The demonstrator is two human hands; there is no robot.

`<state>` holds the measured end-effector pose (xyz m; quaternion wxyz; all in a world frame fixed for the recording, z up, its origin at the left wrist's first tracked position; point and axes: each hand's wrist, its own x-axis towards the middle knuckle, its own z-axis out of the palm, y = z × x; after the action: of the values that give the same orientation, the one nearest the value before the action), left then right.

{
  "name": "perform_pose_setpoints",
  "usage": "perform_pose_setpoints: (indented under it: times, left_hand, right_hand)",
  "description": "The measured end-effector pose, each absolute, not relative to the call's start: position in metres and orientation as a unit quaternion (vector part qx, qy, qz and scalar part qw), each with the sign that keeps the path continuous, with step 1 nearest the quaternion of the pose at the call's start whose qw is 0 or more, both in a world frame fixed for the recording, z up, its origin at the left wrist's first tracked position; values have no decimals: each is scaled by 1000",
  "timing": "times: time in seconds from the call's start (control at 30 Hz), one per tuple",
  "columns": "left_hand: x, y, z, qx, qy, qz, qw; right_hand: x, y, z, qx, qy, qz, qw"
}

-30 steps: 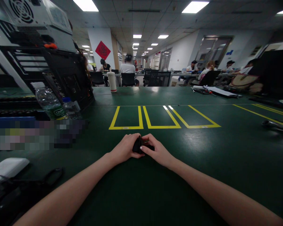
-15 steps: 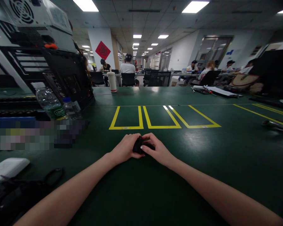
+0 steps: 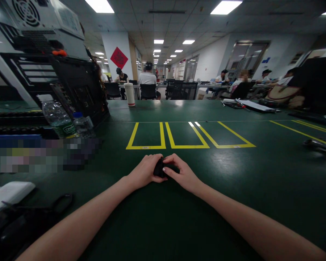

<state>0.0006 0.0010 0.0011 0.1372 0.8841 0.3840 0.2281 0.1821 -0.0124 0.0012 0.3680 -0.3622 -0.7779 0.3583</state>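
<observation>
Between my hands, just above or on the green tabletop [image 3: 163, 217], is a small black object [image 3: 158, 169] with a flat right side; its kind cannot be made out. My left hand [image 3: 143, 168] wraps round its left side, thumb below and fingers over the top. From the right, my right hand [image 3: 183, 173] pinches at its flat edge with thumb and fingertips. Much of the object is hidden by the fingers. Beyond the hands, yellow tape outlines [image 3: 146, 147] mark the table.
At left stand an open computer case [image 3: 78, 79], plastic bottles [image 3: 60, 117], a white box-like item [image 3: 12, 194] and a black bundle [image 3: 29, 221]. A white cup [image 3: 129, 94] stands at the far edge. Papers [image 3: 256, 105] and a dark tool [image 3: 315, 144] lie right. People sit beyond.
Both hands keep nearly the same hold on the small black object. The whole view has shifted very slightly.
</observation>
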Motion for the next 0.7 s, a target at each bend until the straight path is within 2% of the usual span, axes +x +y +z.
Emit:
perform_pose_setpoints:
  times: [0.2,0.47,0.7]
  left_hand:
    - [-1,-1,5,882,383,227,156]
    - [0,1,0,881,384,233,147]
    - [0,-3,9,887,375,221,153]
  right_hand:
    - [183,-15,4,-367,-757,428,330]
    - [183,-15,4,-358,-789,337,369]
    - [182,-14,2,-374,-755,407,353]
